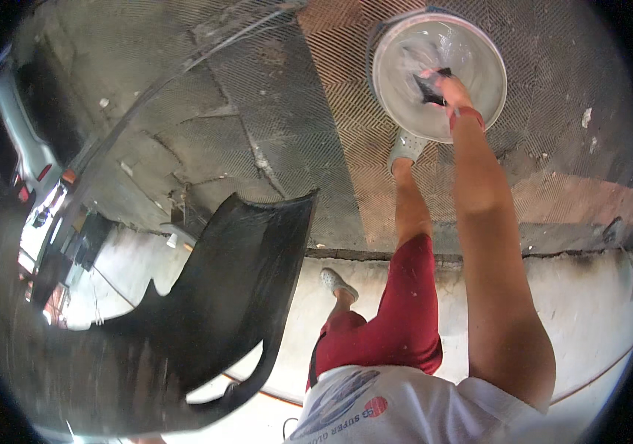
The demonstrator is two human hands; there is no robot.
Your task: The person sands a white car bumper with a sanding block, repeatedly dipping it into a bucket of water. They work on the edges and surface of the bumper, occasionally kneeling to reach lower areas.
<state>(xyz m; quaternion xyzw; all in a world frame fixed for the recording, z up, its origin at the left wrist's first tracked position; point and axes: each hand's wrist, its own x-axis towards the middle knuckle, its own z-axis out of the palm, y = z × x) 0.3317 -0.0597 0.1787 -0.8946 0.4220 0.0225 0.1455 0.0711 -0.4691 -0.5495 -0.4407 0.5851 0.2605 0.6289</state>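
In the head view, the right hand is reaching into a round bucket at the upper right of the frame, its grip clamping on a dark sheet inside the rim. A curved black panel is filling the lower left. The left grip's state I cannot tell.
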